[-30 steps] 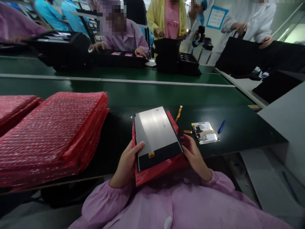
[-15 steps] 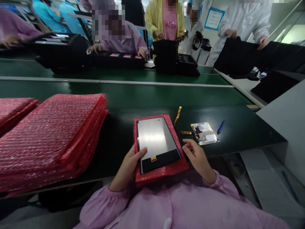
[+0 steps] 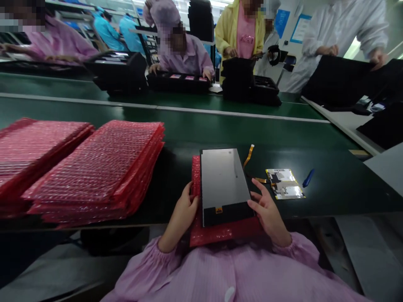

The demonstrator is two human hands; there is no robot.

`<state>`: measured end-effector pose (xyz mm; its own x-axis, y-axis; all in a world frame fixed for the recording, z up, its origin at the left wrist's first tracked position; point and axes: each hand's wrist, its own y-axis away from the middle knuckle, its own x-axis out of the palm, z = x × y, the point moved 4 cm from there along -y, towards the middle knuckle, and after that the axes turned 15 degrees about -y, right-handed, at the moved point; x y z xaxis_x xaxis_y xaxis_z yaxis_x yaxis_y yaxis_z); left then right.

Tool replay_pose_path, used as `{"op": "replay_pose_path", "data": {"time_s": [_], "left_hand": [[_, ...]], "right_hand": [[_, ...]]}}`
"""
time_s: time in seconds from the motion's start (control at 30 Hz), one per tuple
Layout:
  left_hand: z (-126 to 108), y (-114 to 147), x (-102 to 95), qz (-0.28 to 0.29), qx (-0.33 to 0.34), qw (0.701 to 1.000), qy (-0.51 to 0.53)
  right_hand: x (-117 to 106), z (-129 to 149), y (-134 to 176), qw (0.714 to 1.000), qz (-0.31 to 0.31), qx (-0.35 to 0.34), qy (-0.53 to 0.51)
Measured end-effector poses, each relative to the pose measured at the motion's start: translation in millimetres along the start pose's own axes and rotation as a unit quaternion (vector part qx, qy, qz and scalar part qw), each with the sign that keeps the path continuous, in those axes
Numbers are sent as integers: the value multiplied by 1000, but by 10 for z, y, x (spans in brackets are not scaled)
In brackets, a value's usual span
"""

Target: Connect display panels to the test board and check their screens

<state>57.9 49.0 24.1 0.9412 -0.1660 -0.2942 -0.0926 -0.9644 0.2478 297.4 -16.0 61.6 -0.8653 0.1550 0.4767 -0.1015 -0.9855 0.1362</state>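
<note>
A flat LCD panel point(image 3: 225, 176) with a grey sheen and a black lower strip lies face up over a red bubble-wrap bag point(image 3: 217, 237), near the table's front edge. The panel's top reaches past the bag. My left hand point(image 3: 184, 214) is closed on the bag's left edge, beside the panel. At the panel's lower right edge, my right hand point(image 3: 267, 209) pinches it, thumb on top and index finger stretched out; the undersides of the fingers are hidden. Right of it lie a small circuit board point(image 3: 285, 184), an orange flex cable point(image 3: 248, 156) and a blue pen-like tool point(image 3: 308, 178).
Two stacks of red bubble-wrap bags, a nearer stack point(image 3: 100, 167) and a farther-left stack point(image 3: 37, 155), stand on the dark table point(image 3: 340, 184). Behind runs a green conveyor point(image 3: 204, 130) with a pale rail. Co-workers handle black trays point(image 3: 237, 79) across it.
The view has swung left. The panel has shifted up and left over the bag. My right hand has come onto the panel's right edge; my left thumb has left its face.
</note>
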Motion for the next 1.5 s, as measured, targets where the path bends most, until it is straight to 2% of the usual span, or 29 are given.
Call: {"op": "replay_pose_path", "data": {"time_s": [0.23, 0.37, 0.47, 0.63, 0.8, 0.97, 1.17, 1.23, 1.3, 1.33, 1.4, 1.47, 1.5], "left_hand": [[56, -24, 7, -45, -9, 997, -67], [64, -22, -18, -62, 4, 990, -123], [60, -41, -11, -77, 22, 987, -142], [79, -81, 9, -74, 36, 989, -122], [93, -90, -1, -70, 36, 990, -116], [98, -118, 10, -66, 46, 992, -98], [154, -120, 11, -47, 29, 993, -103], [148, -94, -17, -40, 33, 992, -116], [135, -55, -61, -40, 33, 989, -140], [131, -33, -87, -47, 32, 986, -157], [109, 16, -129, -80, 60, 974, -201], [61, 79, -120, -119, 158, 947, -254], [40, 119, -81, -126, 225, 924, -283]], "right_hand": [[-58, -139, 13, 996, 15, 21, 81], [-59, -106, 17, 991, -13, -18, 136], [-27, -104, 58, 988, -10, -37, 150], [13, -156, 72, 995, 13, -21, 101], [9, -68, 114, 994, -23, -24, 100], [30, -48, 132, 995, -14, -17, 96], [-23, -275, 28, 993, 28, -4, 110], [-38, -268, 32, 985, 28, -23, 170], [-53, -156, 43, 947, -1, -88, 309], [-52, -67, 42, 910, -22, -136, 391], [-19, 121, 5, 809, -44, -243, 533], [11, 254, -125, 727, -36, -313, 610], [13, 292, -231, 703, -29, -323, 632]]}}
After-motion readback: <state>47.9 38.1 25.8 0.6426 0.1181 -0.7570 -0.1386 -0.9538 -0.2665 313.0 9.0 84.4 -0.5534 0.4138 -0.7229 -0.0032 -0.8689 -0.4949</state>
